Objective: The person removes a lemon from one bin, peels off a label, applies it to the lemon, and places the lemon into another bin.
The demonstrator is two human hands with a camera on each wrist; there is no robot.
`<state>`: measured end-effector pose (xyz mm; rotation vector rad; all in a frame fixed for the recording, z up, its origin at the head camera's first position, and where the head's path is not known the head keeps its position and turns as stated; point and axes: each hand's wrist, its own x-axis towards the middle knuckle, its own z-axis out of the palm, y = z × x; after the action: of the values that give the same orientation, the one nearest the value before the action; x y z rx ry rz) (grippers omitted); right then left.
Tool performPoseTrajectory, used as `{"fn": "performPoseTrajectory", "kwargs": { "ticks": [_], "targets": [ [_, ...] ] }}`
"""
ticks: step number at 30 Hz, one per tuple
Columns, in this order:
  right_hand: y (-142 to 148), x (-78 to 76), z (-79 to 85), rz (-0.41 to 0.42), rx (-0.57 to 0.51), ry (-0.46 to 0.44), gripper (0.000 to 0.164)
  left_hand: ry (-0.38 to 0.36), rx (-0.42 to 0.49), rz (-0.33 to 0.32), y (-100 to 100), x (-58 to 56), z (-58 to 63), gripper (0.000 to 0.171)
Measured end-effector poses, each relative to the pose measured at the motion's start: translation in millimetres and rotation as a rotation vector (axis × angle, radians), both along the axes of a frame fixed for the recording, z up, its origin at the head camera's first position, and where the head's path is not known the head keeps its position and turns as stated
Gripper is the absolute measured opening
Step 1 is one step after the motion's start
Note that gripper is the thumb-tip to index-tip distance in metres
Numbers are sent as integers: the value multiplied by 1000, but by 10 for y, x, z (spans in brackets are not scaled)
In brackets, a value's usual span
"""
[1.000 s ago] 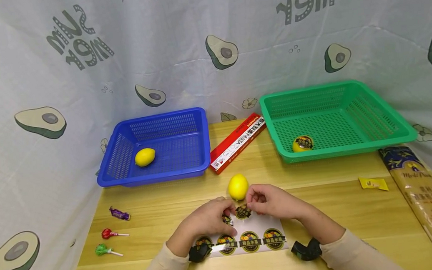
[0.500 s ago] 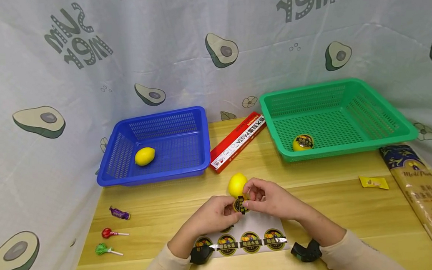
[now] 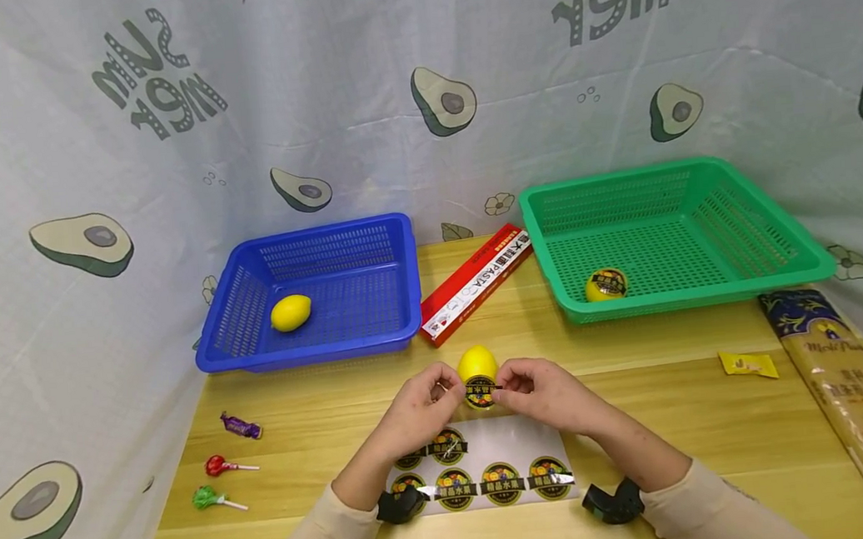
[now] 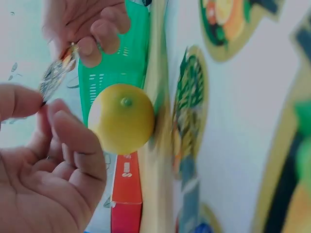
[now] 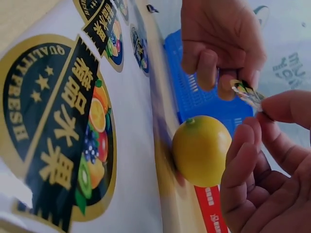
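Note:
Between both hands a round black and gold sticker (image 3: 480,392) is stretched by its two side edges. My left hand (image 3: 424,408) pinches its left edge between thumb and forefinger; my right hand (image 3: 550,395) pinches the right edge the same way. Just behind the sticker a lemon (image 3: 477,361) rests on the table, its lower part covered by the sticker in the head view. Both wrist views show the sticker held up, apart from the lemon (image 4: 122,119). Below the hands lies a white sticker sheet (image 3: 511,440) with several of the same round stickers on it.
A blue basket (image 3: 310,355) holding one lemon stands back left. The green basket (image 3: 696,295) at back right holds a stickered lemon. Between them lies a red pasta box (image 3: 475,285). Lollipops and a purple candy (image 3: 241,425) lie left; a yellow candy (image 3: 748,365) and pasta bag (image 3: 846,391) right.
The sticker has come up off the sheet and been turned level, toward the lemon. My left hand has shifted from the sheet up to the sticker's left edge.

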<state>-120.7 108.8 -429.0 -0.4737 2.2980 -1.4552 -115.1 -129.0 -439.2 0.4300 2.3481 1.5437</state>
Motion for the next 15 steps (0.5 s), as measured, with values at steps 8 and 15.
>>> {"fn": "performPoseTrajectory", "kwargs": {
  "ticks": [8, 15],
  "targets": [
    [-37, -51, 23, -130, 13, -23, 21, -47, 135, 131, 77, -46, -23, 15],
    [-87, -169, 26, -206, 49, -33, 18, 4, 186, 198, 120, -149, -53, 16]
  ]
}}
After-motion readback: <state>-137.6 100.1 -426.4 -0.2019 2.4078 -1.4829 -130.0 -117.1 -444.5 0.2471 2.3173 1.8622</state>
